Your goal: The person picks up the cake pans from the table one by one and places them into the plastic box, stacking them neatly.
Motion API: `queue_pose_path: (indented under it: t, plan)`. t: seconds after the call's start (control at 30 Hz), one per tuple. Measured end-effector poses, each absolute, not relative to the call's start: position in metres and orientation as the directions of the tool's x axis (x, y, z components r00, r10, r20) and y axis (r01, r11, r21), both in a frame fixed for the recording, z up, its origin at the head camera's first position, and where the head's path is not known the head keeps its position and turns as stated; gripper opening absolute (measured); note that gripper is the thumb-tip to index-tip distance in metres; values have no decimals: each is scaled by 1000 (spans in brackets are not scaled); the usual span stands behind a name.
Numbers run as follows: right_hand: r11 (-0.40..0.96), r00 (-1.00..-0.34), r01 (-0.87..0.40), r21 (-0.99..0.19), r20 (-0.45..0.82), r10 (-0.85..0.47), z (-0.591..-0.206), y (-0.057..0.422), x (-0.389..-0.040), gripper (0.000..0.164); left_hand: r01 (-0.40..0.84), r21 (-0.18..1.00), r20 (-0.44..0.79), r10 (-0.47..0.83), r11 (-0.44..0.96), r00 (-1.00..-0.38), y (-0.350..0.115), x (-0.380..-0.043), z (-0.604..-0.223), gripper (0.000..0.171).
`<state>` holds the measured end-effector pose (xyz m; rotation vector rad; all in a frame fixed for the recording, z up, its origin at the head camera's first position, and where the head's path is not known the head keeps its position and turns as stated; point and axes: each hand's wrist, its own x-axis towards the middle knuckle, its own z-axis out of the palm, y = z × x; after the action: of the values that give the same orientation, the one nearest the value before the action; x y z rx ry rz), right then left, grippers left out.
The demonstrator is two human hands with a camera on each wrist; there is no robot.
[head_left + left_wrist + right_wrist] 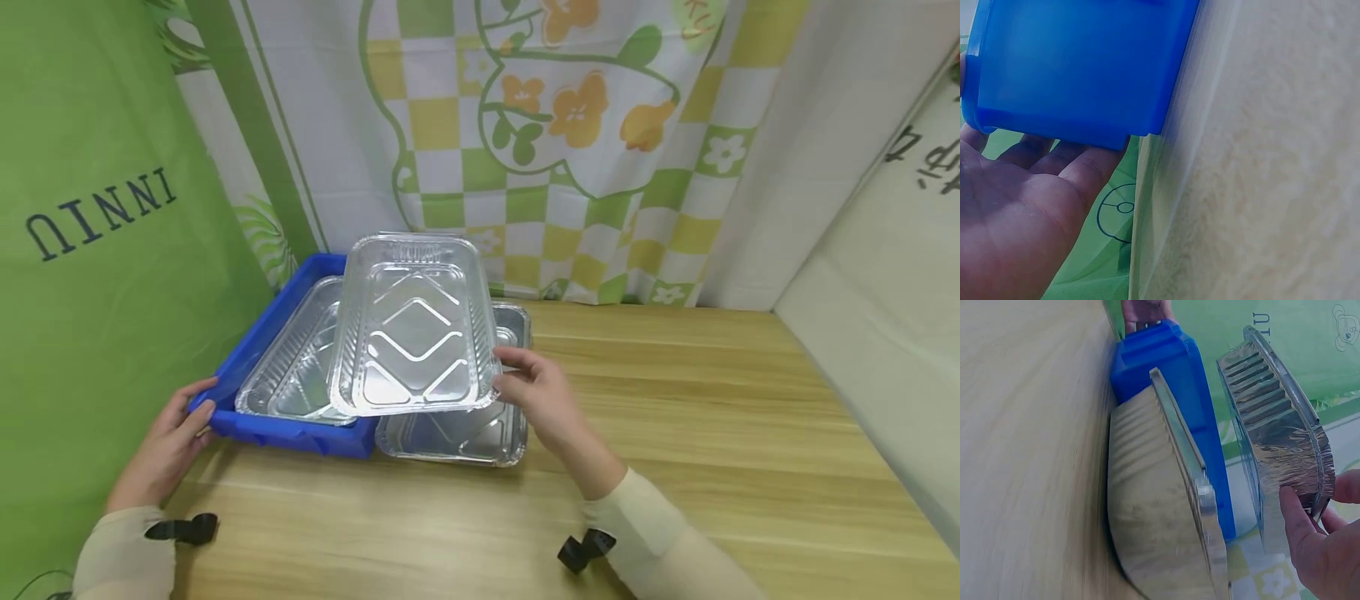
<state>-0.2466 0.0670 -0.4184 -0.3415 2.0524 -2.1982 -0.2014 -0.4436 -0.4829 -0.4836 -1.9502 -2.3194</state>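
My right hand (543, 400) pinches the right edge of a silver foil tray (416, 333), thumb and fingers on its rim. The right wrist view has this held tray (1272, 431) raised above the table. My left hand (161, 454) grips the near left corner of a blue plastic bin (277, 432); its fingers reach around the bin's wall (1072, 69) in the left wrist view. Inside the bin lies another foil tray (296, 379), partly hidden by the held one. A further foil tray (465, 437) rests on the table, against the bin's right side.
The wooden table (697, 433) extends to the right and toward me. A green cloth wall (97, 317) stands close at the left, a patterned curtain (585, 217) hangs behind, and a pale panel (885, 275) borders the right side.
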Motion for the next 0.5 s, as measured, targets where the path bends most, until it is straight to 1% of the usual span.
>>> queue_pose_path:
  t: [0.23, 0.5]
  plan:
    - [-113, -968, -82, -990, 106, -228, -411, 41, -250, 46, 273, 945, 299, 139, -179, -944, -442, -201, -482, 45]
    - [-142, -961, -91, -986, 124, -246, -403, 12, -259, 45, 247, 955, 270, 138, -164, -953, -444, -199, -481, 45]
